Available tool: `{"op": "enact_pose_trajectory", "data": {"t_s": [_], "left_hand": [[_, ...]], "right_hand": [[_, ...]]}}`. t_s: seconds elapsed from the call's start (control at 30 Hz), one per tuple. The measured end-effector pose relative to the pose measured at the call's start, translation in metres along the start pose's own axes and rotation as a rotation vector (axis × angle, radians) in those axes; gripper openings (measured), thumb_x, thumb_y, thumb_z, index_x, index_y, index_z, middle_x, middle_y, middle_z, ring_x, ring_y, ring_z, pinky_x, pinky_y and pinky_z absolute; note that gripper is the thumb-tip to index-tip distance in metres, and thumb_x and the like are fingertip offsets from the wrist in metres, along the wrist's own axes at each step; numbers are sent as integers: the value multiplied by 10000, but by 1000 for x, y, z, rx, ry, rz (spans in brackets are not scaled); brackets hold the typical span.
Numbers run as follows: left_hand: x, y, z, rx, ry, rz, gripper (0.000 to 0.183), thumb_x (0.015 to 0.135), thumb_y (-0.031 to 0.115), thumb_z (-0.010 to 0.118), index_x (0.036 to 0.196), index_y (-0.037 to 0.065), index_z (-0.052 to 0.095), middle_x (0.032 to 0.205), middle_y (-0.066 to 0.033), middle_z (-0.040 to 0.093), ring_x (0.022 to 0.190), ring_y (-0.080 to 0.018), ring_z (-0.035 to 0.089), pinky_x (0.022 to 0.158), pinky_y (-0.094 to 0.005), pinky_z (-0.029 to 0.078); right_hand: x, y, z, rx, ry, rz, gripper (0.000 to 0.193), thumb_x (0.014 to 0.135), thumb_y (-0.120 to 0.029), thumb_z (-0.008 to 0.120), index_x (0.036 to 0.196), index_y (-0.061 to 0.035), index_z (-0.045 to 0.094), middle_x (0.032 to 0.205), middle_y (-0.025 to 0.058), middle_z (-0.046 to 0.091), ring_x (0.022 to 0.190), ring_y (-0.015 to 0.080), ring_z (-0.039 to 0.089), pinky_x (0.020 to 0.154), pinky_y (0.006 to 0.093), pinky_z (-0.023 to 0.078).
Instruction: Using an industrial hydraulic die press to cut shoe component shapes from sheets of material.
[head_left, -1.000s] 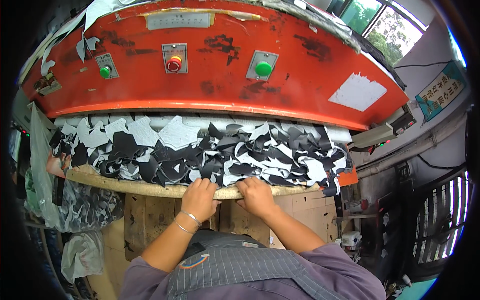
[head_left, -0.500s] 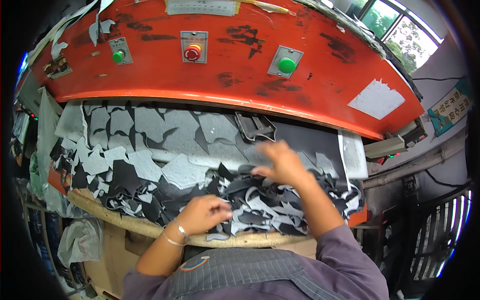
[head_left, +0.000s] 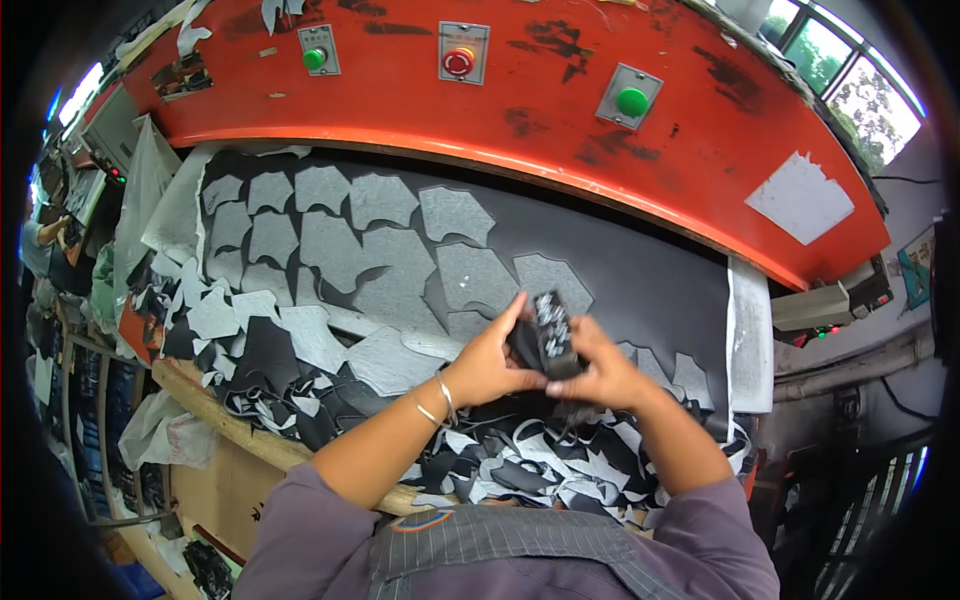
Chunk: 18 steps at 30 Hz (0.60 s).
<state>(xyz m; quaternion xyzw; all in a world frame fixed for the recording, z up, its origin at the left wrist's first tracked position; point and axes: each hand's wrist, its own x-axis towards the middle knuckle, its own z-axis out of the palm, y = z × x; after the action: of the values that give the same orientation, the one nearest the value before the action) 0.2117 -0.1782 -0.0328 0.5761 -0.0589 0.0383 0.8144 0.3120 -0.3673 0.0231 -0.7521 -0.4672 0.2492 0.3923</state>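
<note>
Both my hands grip a dark metal cutting die point(head_left: 553, 325) above the near part of a dark sheet point(head_left: 640, 260). My left hand point(head_left: 490, 358) closes on its left side, and my right hand point(head_left: 608, 368) holds the right side. The die is tilted up on edge, showing a worn face with whitish marks. Just behind it lies a grey cut piece point(head_left: 556, 278) with a curved, angular outline. More cut grey pieces point(head_left: 386, 262) lie in rows to the left on the sheet.
Black and white scraps point(head_left: 520, 465) heap along the near side, above a wooden edge point(head_left: 235, 425). An orange machine beam point(head_left: 400, 110) spans the far side, carrying a red button point(head_left: 458, 64) and green buttons point(head_left: 632, 101). At left hangs a clear plastic sheet point(head_left: 150, 200).
The cutting die has left the far part of the sheet and is now held between both hands, nearer to me. A cut piece shows behind it. The whole view has shifted.
</note>
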Motion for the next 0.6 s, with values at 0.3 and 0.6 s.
{"op": "enact_pose_trajectory", "data": {"t_s": [0.3, 0.6], "left_hand": [[-36, 61, -34, 1237, 32, -169, 395, 769, 256, 734, 1095, 54, 637, 1014, -146, 622, 913, -296, 601, 817, -365, 470], [76, 5, -66, 1112, 226, 34, 353, 763, 174, 643, 1072, 68, 510, 1156, -144, 582, 1173, -331, 485, 961, -419, 370]], "right_hand": [[59, 17, -43, -492, 50, 42, 613, 583, -366, 834, 1087, -69, 649, 1372, 255, 381, 1227, 400, 392, 1027, 437, 364], [141, 84, -44, -480, 420, -69, 770, 676, -345, 797, 1326, -80, 479, 1341, 222, 468, 1152, 373, 481, 1019, 394, 370]]}}
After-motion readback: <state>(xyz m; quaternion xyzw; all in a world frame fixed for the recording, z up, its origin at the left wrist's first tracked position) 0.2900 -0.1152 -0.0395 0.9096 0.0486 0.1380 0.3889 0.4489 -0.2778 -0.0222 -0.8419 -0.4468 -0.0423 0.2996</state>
